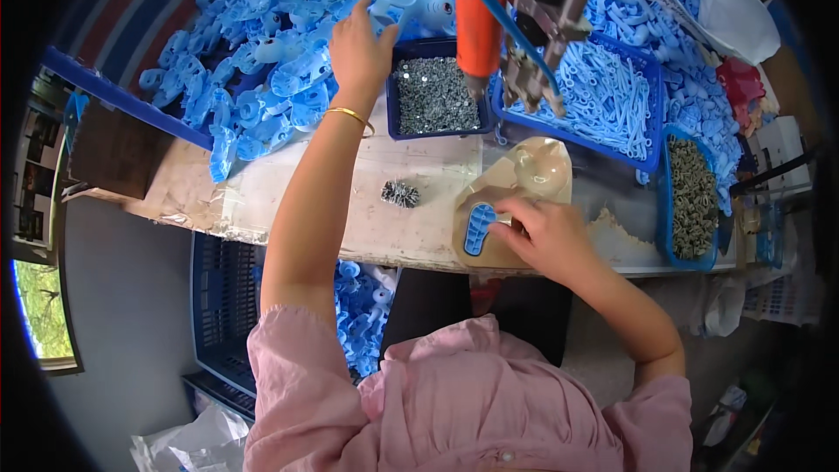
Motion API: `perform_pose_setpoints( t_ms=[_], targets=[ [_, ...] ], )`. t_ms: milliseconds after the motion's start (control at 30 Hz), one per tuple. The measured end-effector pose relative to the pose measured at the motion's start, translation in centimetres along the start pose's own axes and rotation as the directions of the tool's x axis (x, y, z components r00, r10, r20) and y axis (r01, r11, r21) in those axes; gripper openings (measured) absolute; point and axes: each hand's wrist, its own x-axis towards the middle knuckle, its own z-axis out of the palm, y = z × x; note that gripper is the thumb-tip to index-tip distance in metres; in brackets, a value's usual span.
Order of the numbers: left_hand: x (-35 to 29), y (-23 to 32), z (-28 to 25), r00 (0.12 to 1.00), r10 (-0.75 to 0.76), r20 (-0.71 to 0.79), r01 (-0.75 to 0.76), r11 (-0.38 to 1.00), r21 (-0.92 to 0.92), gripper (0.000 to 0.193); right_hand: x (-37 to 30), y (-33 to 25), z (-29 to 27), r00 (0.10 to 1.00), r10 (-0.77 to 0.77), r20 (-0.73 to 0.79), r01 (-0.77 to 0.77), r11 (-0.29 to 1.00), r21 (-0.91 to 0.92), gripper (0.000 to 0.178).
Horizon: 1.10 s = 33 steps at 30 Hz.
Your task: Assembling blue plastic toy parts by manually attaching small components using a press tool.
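My left hand (360,51) reaches to the pile of light blue plastic parts (288,44), thumb and fingers apart beside a rounded light blue part (398,2). Whether its fingertips touch that part is hard to see. My right hand (551,240) has curled fingers, with thumb and forefinger at the right edge of a blue foot-shaped plastic part (478,229) with ribs inside. That part lies in a tan holder (472,188), which also has a clear round dome (538,168). A small heap of metal screws (400,193) lies between my arms.
An orange power screwdriver (481,9) hangs over the bench on a metal mount (546,44). Beneath it are a dark tray of small metal pieces (434,94) and a blue bin of light blue rods (594,92). A blue basket of brownish metal parts (690,197) stands right.
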Motion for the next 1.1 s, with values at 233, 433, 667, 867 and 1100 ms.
perform_pose_setpoints(
  t_ms=[233,433,667,867,1100],
  targets=[
    [-2.8,2.9,-5.0,0.992,-0.071,-0.104,0.012,0.875,-0.484,0.045,-1.2,0.0,-1.3,0.996,0.067,-0.051,-0.048,0.953,0.298,0.012],
    [-11.0,5.6,-10.4,0.914,-0.342,0.219,0.385,0.559,-0.735,0.038,-2.1,-0.8,-2.6,0.989,0.078,-0.122,-0.036,0.948,0.316,0.009],
    [-17.7,8.6,-12.1,0.874,0.486,-0.008,-0.47,0.843,-0.262,0.04,-1.2,-2.6,-4.5,0.9,-0.128,-0.417,0.194,0.974,0.119,0.014],
    [-20.1,10.3,-9.8,0.754,0.619,0.221,-0.514,0.765,-0.388,0.039,-1.5,-0.2,-2.3,0.964,-0.222,-0.148,0.23,0.972,0.043,0.03],
    [-20.7,9.9,-9.5,0.856,0.345,0.385,-0.123,0.859,-0.497,0.068,-3.1,2.1,0.5,0.967,-0.255,-0.013,0.251,0.959,-0.132,0.033]
  ],
)
